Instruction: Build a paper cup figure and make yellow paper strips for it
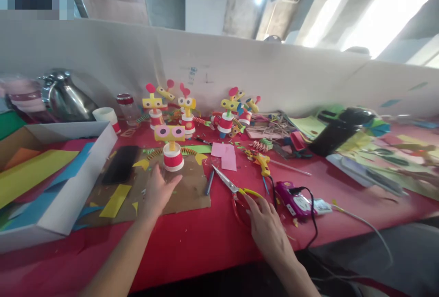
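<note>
On a piece of brown cardboard (pixel 192 192) stands a paper-cup figure (pixel 173 157) with a red-and-white cup body, a yellow head with pink round eyes and coiled paper arms. My left hand (pixel 158 192) is just in front of its base, thumb and fingers apart; whether a fingertip touches the cup is unclear. My right hand (pixel 267 219) has its fingers around the yellow handle of a pair of scissors (pixel 226 180), which lies on the red table (pixel 206 242) with blades pointing away to the left. Pink paper pieces (pixel 228 156) lie beyond the blade tips.
Similar paper figures (pixel 226 121) stand along the back wall. At left are a white box (pixel 75 196) of coloured paper, a black phone (pixel 120 164) and a steel jug (pixel 68 96). A yellow glue gun (pixel 263 164), purple power strip (pixel 291 201) with cables and black bottle (pixel 339 130) are right.
</note>
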`<state>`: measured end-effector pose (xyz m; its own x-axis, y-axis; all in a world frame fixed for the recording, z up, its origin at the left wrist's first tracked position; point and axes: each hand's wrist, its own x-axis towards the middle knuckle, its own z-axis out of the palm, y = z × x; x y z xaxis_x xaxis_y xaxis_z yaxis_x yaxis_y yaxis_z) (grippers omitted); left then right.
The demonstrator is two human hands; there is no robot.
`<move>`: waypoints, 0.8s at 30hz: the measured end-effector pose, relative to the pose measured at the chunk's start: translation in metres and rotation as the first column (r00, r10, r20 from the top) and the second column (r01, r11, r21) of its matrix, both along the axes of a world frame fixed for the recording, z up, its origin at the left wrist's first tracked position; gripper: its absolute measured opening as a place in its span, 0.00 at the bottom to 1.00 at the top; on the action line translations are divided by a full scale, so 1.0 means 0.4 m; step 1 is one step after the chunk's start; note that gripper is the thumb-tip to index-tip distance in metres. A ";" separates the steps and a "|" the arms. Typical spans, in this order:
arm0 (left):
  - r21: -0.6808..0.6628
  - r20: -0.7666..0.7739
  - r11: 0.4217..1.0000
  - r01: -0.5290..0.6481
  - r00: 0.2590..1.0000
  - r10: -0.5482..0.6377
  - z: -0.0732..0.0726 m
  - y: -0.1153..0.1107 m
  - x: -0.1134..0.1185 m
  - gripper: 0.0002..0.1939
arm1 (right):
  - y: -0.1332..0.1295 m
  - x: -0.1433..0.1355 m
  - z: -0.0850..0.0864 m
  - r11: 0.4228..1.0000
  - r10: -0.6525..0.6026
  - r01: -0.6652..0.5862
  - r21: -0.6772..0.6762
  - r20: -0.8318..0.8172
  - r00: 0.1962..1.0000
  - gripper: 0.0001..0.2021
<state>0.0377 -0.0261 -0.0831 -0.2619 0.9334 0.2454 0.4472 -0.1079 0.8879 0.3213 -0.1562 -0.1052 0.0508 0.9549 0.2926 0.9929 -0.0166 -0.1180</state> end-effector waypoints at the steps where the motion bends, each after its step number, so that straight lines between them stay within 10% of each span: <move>1: -0.006 -0.024 1.000 0.011 1.000 -0.011 0.001 -0.036 -0.007 0.36 | -0.001 -0.006 0.004 1.000 -0.019 0.020 -0.012 0.022 1.000 0.28; 8: 0.148 -0.464 0.918 0.367 0.846 -0.264 -0.076 -0.234 -0.043 0.21 | 0.022 -0.031 0.088 0.984 -0.131 0.145 -0.107 0.132 0.983 0.21; 14: 0.136 -0.590 0.895 0.424 0.761 -0.271 -0.123 -0.227 -0.049 0.21 | 0.198 -0.033 0.171 0.973 -0.137 0.140 -0.184 0.031 0.990 0.14; 24: 0.182 -0.689 0.877 0.445 0.694 -0.210 -0.133 -0.227 -0.059 0.18 | 0.450 -0.104 0.121 0.875 -0.425 0.422 -0.239 0.040 0.904 0.18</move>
<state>0.0139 -0.1169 -0.1363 0.3724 0.7673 0.5221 0.7647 -0.5725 0.2958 0.2797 0.0237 -0.0570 0.4679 0.8819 0.0578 0.8831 -0.4639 -0.0705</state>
